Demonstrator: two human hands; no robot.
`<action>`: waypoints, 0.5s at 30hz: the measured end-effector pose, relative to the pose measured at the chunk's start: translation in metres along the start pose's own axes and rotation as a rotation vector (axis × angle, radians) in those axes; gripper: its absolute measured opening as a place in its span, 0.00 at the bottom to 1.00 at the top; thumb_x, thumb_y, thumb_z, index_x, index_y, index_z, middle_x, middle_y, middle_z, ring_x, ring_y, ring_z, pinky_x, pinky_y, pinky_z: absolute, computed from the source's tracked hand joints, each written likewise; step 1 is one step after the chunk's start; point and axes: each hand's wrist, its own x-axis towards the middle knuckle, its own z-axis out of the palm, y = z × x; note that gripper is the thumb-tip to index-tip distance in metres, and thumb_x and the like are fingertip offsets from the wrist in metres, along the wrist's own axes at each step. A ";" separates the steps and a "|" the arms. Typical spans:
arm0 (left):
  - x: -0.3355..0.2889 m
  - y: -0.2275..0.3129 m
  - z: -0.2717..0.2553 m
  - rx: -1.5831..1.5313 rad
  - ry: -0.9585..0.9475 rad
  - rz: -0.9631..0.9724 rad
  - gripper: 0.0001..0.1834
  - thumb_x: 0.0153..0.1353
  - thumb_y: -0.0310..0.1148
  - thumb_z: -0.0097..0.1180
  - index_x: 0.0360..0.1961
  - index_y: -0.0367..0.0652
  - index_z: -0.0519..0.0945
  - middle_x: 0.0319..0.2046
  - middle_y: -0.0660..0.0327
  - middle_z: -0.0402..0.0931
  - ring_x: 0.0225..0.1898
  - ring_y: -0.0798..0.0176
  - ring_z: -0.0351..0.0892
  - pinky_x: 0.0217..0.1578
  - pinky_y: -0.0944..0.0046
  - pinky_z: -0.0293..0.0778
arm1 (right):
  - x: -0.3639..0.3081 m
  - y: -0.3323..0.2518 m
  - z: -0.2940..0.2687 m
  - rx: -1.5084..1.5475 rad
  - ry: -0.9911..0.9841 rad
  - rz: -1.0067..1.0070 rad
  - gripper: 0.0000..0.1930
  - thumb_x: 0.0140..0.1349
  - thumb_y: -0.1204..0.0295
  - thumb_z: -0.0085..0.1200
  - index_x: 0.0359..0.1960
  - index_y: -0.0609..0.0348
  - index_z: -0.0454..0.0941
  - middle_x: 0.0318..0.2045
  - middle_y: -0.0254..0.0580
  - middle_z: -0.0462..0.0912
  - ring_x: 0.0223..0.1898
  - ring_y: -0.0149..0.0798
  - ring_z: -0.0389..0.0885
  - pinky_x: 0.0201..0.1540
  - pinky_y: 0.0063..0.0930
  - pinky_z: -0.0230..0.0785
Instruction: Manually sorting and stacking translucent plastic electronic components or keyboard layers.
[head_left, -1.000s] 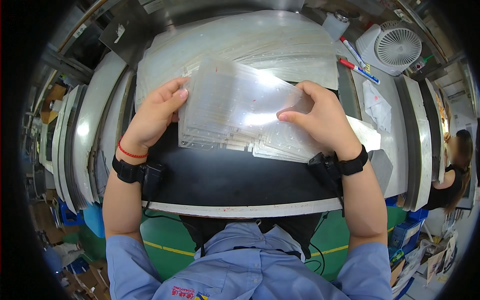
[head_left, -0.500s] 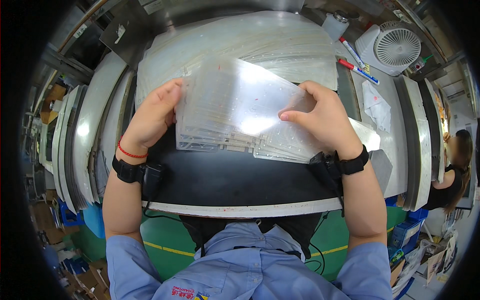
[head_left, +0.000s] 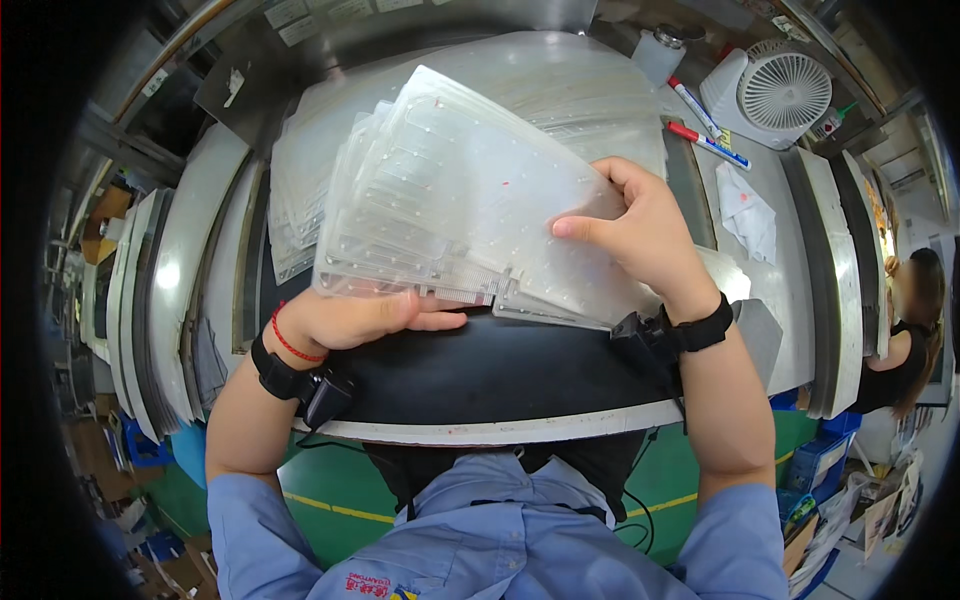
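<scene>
A fanned stack of clear plastic sheets (head_left: 470, 190), with small dots and comb-like slots, is tilted up above the black work mat (head_left: 480, 370). My right hand (head_left: 640, 225) grips the stack at its right side, thumb on the top sheet and fingers around the far edge. Along the stack's near left edge lies my left hand (head_left: 365, 318), fingers stretched toward the right and touching or just under the sheets. Part of that hand is hidden by them. Behind the held sheets, a broad pile of similar clear sheets (head_left: 560, 75) covers the back of the bench.
Red and blue markers (head_left: 710, 146), a crumpled white cloth (head_left: 746, 212), a white fan (head_left: 780, 95) and a bottle (head_left: 660, 52) stand or lie at the right. Upright panels (head_left: 190, 270) line the left side. A person (head_left: 900, 340) is at the far right.
My left hand has moved from the stack's left edge down to its near edge, its fingers straightening. The sheets have fanned wider and tilted up at the left. My right hand keeps its grip.
</scene>
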 end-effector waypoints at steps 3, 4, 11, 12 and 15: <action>0.009 0.000 -0.002 -0.229 -0.054 -0.101 0.42 0.74 0.55 0.41 0.78 0.44 0.42 0.75 0.45 0.50 0.73 0.38 0.58 0.69 0.43 0.64 | -0.002 -0.008 0.002 -0.022 -0.002 -0.001 0.26 0.47 0.66 0.77 0.46 0.65 0.81 0.38 0.39 0.86 0.41 0.32 0.82 0.47 0.27 0.73; 0.010 0.004 0.001 -0.166 -0.050 -0.098 0.42 0.74 0.60 0.33 0.78 0.44 0.41 0.74 0.44 0.51 0.72 0.39 0.59 0.68 0.45 0.64 | -0.003 -0.008 0.002 -0.018 0.002 -0.012 0.26 0.47 0.66 0.77 0.46 0.65 0.81 0.39 0.40 0.86 0.41 0.33 0.82 0.48 0.27 0.73; 0.007 0.007 0.001 -0.251 -0.059 -0.095 0.42 0.74 0.61 0.30 0.78 0.43 0.42 0.75 0.47 0.51 0.74 0.43 0.58 0.70 0.49 0.62 | -0.004 -0.012 0.003 -0.036 -0.008 -0.032 0.27 0.48 0.64 0.77 0.48 0.65 0.81 0.41 0.42 0.86 0.43 0.34 0.83 0.50 0.28 0.73; 0.007 0.007 0.001 -0.253 -0.058 -0.100 0.43 0.74 0.62 0.31 0.78 0.43 0.42 0.75 0.47 0.51 0.74 0.43 0.58 0.70 0.50 0.63 | -0.004 -0.013 0.003 -0.046 -0.010 -0.019 0.27 0.48 0.64 0.76 0.48 0.65 0.81 0.41 0.42 0.86 0.43 0.34 0.83 0.50 0.28 0.73; 0.007 0.007 0.000 -0.264 -0.041 -0.117 0.46 0.72 0.65 0.31 0.78 0.44 0.41 0.75 0.47 0.50 0.74 0.44 0.58 0.69 0.51 0.63 | -0.004 -0.012 0.003 -0.074 -0.011 -0.012 0.27 0.48 0.64 0.76 0.48 0.65 0.81 0.40 0.43 0.86 0.42 0.34 0.83 0.49 0.28 0.73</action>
